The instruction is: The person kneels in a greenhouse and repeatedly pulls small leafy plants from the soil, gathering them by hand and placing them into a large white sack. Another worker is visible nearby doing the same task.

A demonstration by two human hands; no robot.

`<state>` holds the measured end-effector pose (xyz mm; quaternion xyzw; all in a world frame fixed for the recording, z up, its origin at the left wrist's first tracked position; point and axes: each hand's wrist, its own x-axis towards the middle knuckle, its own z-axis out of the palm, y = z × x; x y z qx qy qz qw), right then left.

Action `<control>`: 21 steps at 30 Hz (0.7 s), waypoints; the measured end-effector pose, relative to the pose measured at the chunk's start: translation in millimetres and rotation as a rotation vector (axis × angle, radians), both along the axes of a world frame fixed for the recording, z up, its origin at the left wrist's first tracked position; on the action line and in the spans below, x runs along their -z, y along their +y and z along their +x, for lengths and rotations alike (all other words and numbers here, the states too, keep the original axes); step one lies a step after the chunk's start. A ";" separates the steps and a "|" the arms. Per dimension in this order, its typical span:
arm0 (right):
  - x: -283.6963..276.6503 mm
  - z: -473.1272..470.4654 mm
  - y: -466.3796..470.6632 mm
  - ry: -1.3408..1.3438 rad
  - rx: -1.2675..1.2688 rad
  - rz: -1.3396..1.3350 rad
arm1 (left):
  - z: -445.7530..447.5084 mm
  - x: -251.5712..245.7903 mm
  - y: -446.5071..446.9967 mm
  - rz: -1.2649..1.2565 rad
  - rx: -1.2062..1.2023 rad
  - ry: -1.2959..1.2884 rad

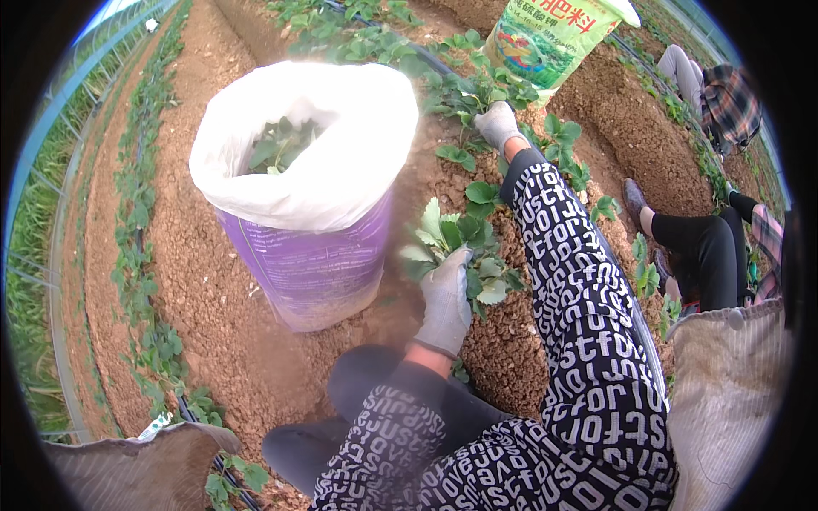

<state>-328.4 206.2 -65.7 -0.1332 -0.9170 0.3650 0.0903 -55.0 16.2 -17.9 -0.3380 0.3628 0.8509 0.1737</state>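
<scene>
My left hand point(445, 303), in a light grey glove, is closed around a bunch of leafy strawberry plants point(474, 246) beside a purple sack. My right hand point(499, 125), gloved the same way, reaches to the plant row and touches a strawberry plant point(505, 89); its fingertips are partly hidden by leaves. The purple sack point(313, 268) stands upright on the soil with its white rim rolled back, and cut leaves point(281, 145) lie inside it.
A green and yellow fertilizer sack point(543, 48) stands beyond my right hand. Black drip hose point(441, 62) runs along the plant row. Two co-workers, one with black-trousered legs point(700, 239), one in a plaid garment point(732, 105), are at the right. Another plant row point(137, 211) runs at the left.
</scene>
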 end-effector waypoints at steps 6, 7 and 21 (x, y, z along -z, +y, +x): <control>-21.3 4.8 34.3 0.078 0.443 -0.220 | 4.0 7.8 -2.5 0.017 -0.016 0.058; -38.3 8.4 41.4 0.094 0.462 -0.246 | 3.3 10.1 -2.8 0.003 0.000 0.051; -103.1 247.1 -93.6 -0.053 -0.631 0.445 | -4.9 -0.3 -0.9 0.160 0.010 0.358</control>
